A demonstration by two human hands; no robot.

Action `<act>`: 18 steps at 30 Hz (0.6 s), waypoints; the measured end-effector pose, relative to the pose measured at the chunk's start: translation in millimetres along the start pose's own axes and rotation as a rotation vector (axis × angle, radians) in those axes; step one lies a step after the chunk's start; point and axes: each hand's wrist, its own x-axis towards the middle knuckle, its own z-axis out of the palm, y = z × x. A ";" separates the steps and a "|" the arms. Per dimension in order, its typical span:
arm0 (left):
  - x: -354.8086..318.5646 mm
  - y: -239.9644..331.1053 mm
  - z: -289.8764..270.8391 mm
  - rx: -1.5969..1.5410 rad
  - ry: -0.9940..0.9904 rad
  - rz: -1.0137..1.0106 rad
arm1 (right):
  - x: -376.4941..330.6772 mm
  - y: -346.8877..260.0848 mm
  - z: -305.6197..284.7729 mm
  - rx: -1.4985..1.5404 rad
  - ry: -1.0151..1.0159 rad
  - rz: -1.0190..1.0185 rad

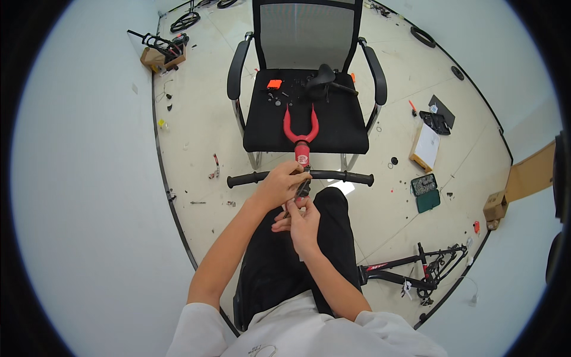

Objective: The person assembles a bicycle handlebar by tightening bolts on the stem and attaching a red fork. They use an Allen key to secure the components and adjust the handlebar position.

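A red bicycle fork [288,124] points away from me, the tips of its two legs over the black chair seat. Its red head section leads back toward my lap. Crossing there is a black handlebar [342,175] with a grip at each end. My left hand [278,184] is closed round the dark stem [304,189] at the middle of the bar. Just below, close to my knees, my right hand [305,227] has its thumb and fingers pinched together at the stem's near end. Whatever small part lies between those fingers is hidden.
On the chair [262,134] lie a black saddle [322,80], an orange piece [274,84] and small hardware. A black bicycle frame [392,262] rests on the floor at right, beyond a green case [427,201] and white board [426,144]. A box of parts [173,59] stands far left.
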 end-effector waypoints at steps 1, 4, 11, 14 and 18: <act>-0.9 0.6 -0.4 -0.013 0.000 -0.015 | 0.4 0.2 3.7 0.010 -0.011 -0.017; 0.6 -0.1 -2.4 -0.008 0.006 0.015 | 3.1 1.1 2.0 0.025 -0.029 -0.022; -0.3 1.7 3.5 -0.039 0.004 0.016 | -6.2 -5.6 -33.5 -0.200 -0.136 -0.104; 4.6 4.5 10.3 -0.061 0.032 0.028 | -2.9 -9.4 -41.0 -0.254 -0.131 -0.149; 6.4 3.6 16.7 -0.078 0.011 -0.013 | -2.3 -14.3 -47.9 -0.366 -0.139 -0.248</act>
